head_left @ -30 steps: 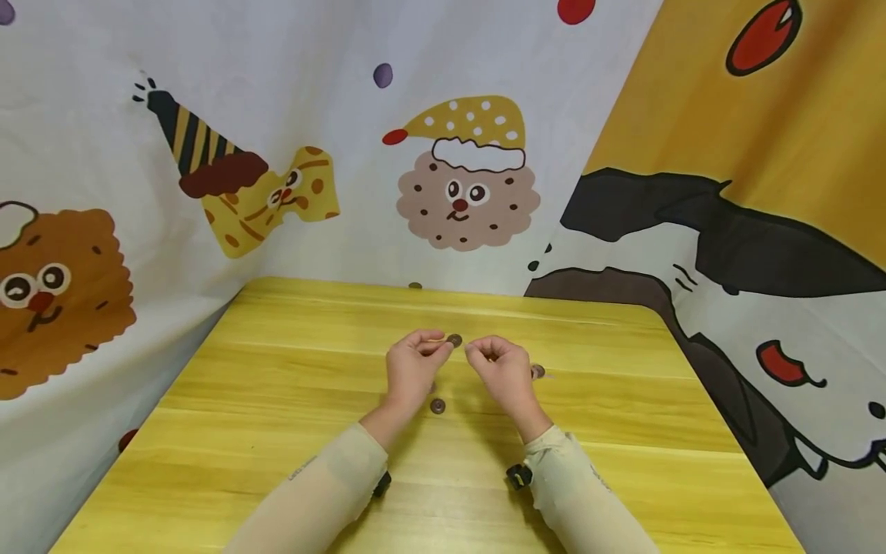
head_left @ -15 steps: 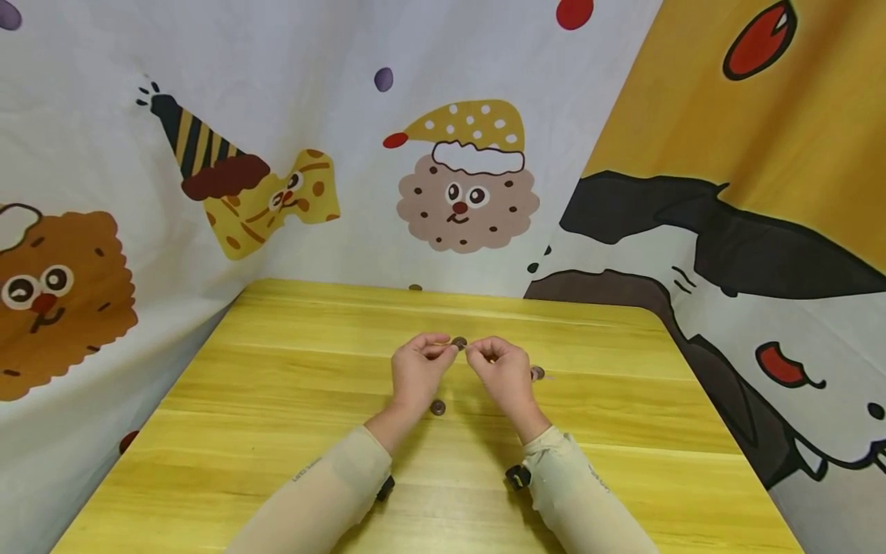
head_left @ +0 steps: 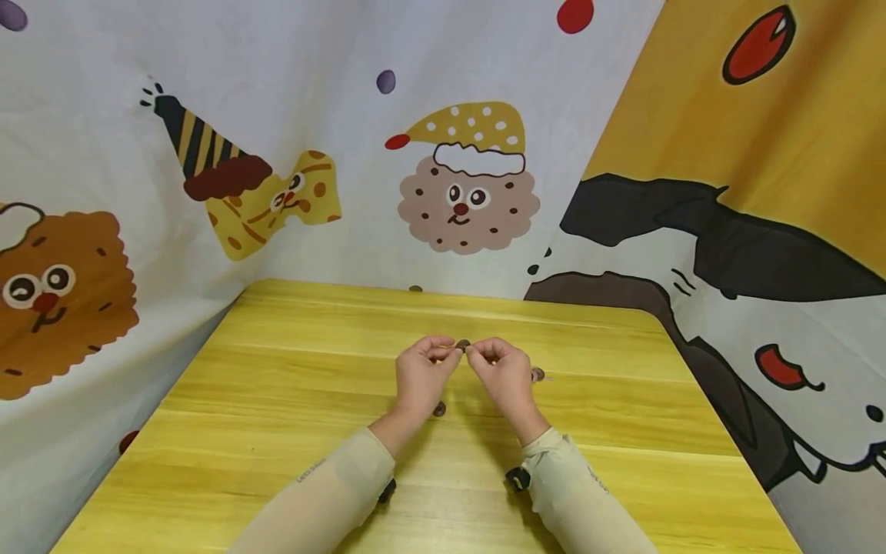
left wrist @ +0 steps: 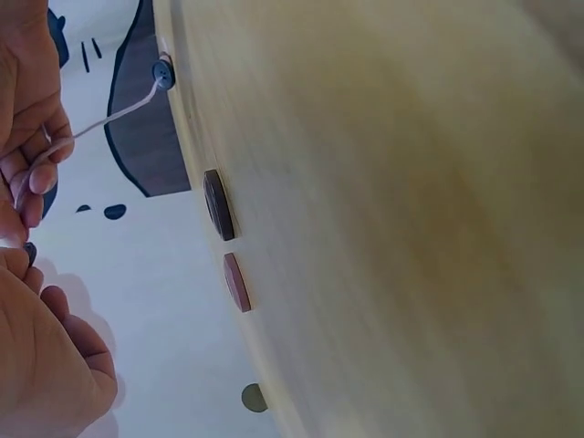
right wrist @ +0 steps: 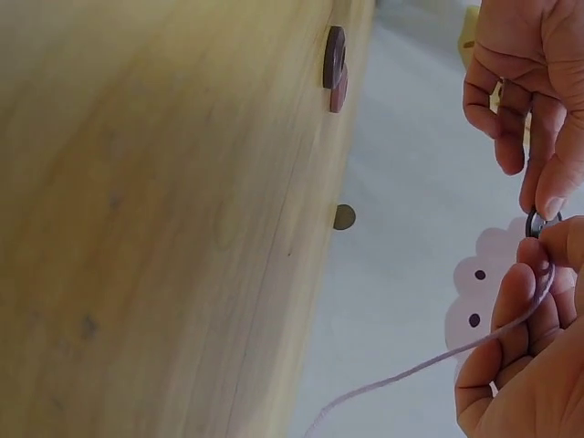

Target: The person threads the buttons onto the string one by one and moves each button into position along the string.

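My left hand (head_left: pixel 419 381) pinches a small dark round button (head_left: pixel 464 345) between thumb and fingertip, raised over the table. My right hand (head_left: pixel 505 375) meets it from the other side, thumb and fingertip right at the button's edge, pinching a thin pinkish string (right wrist: pixel 429 361). That string runs across the right palm and down to another dark button (left wrist: pixel 163 73) on the table, beside the right hand in the head view. Two more buttons, a dark one (left wrist: pixel 218 204) and a reddish one (left wrist: pixel 236 282), lie close together; in the head view the left wrist partly covers them.
The yellow wood-grain table (head_left: pixel 291 400) reaches back to a cartoon-printed curtain (head_left: pixel 360 246), which also hangs along both sides. Dark wrist cameras (head_left: pixel 517 478) are strapped under both cream sleeves (head_left: pixel 574 492).
My left hand has moved slightly right, bringing the held button up against the right fingertips. The button has turned more edge-on. My right hand stays nearly in place.
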